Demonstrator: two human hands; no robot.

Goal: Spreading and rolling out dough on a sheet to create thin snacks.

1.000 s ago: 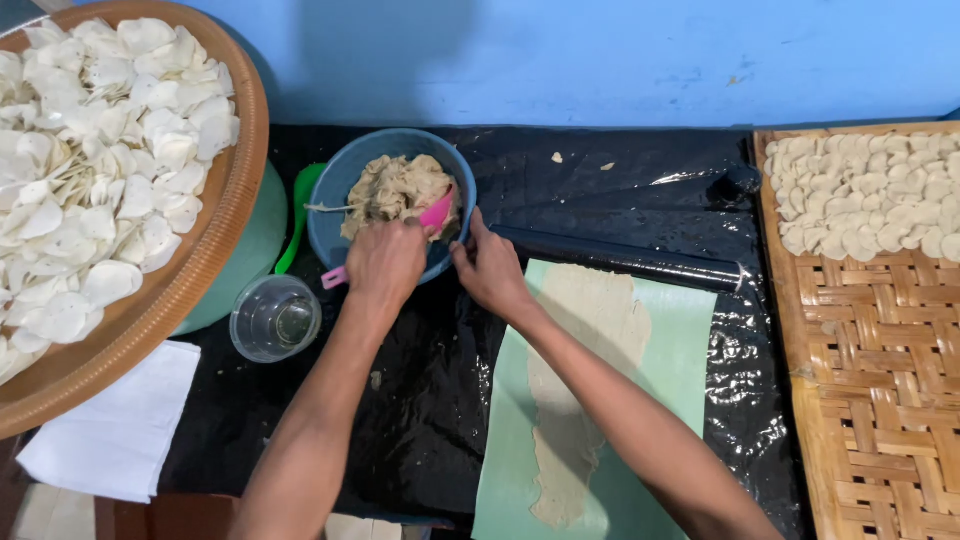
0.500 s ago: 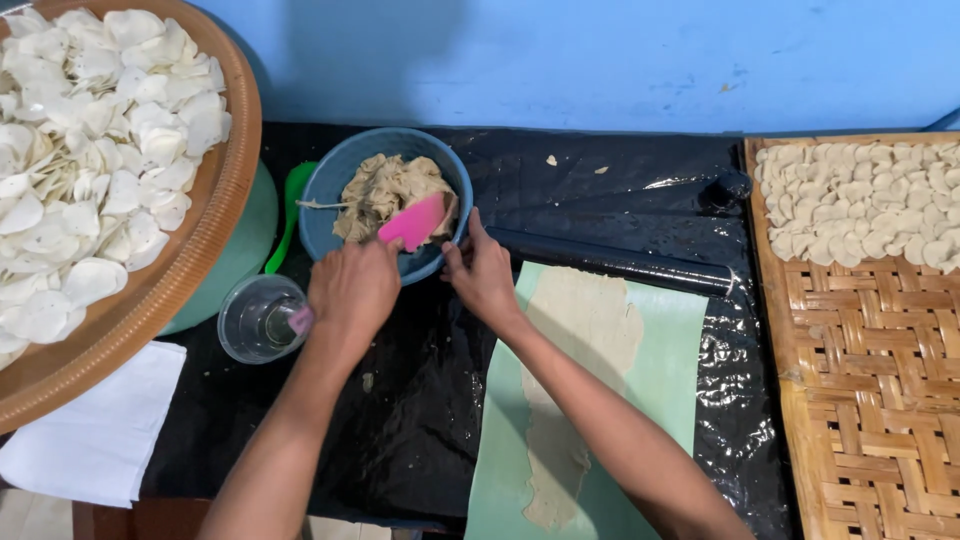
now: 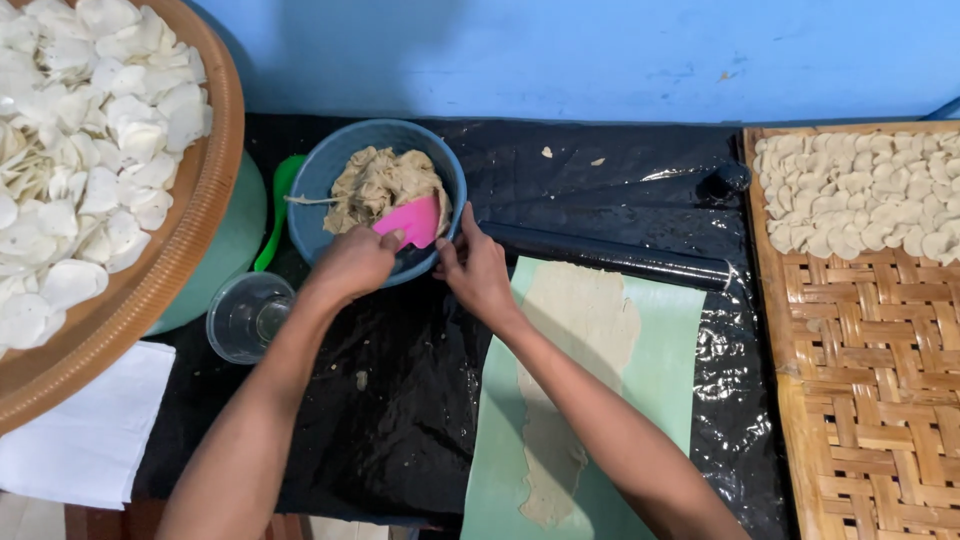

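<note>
A blue bowl holds a lump of beige dough. My left hand grips a pink scraper whose blade rests against the dough at the bowl's near side. My right hand presses on the bowl's near right rim, steadying it. Below my right arm lies a pale green sheet with a thin beige strip of rolled dough on it.
A black rolling pin lies across the top of the green sheet. A clear plastic cup stands left of my left arm. Round tray of white discs at left, woven bamboo tray with discs at right, white cloth.
My left hand has swung the pink scraper from the bowl's right side to its near edge. The right hand stays on the rim.
</note>
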